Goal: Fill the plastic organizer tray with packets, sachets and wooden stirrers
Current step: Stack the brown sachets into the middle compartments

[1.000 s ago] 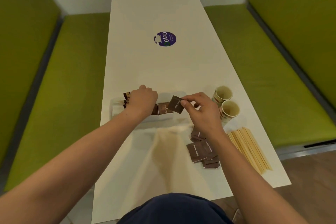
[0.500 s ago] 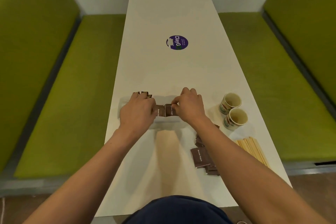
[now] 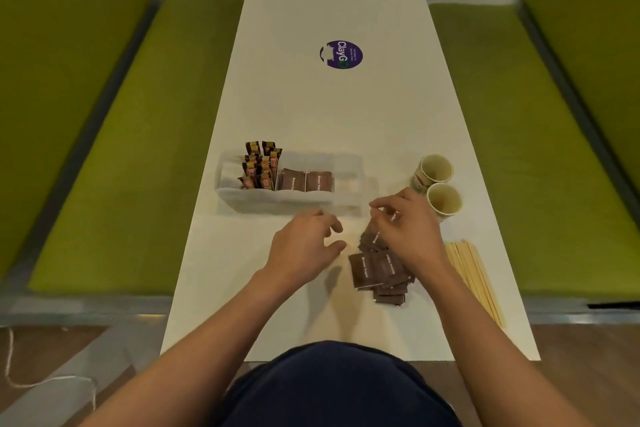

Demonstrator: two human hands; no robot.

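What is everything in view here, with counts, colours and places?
white rectangular table: one, white, between the benches
clear plastic organizer tray: one, transparent, mid-table
orange-and-brown stick sachets: several, upright in the tray's left part
brown square packets in the tray: two faces visible, right of the sachets
loose brown square packets: a pile, on the table before the tray
paper cups: two, pale, right of the tray
wooden stirrers: a bundle, pale, near the right edge
round purple sticker: one, far on the table
green padded benches: two, either side
left hand: empty, before the tray
right hand: fingers curled over the loose pile, grip unclear
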